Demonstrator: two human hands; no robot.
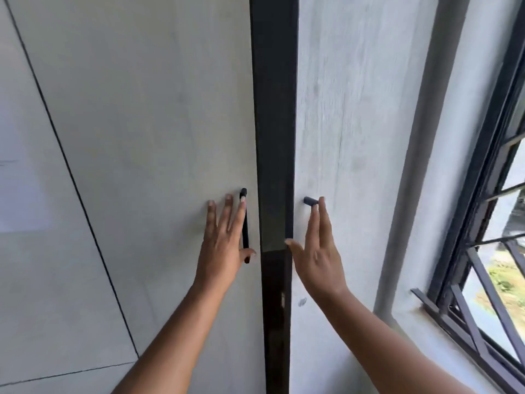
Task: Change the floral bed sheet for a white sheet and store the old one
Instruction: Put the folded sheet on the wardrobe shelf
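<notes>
Your left hand and right hand lie flat, fingers spread, on the doors near the handles. No sheet in view, probably inside. Thumbs at 6 o'clock of the gap risk pinching.

My one head camera faces straight ahead, close to two pale cupboard doors at twelve o'clock; a window sits at three o'clock.
</notes>
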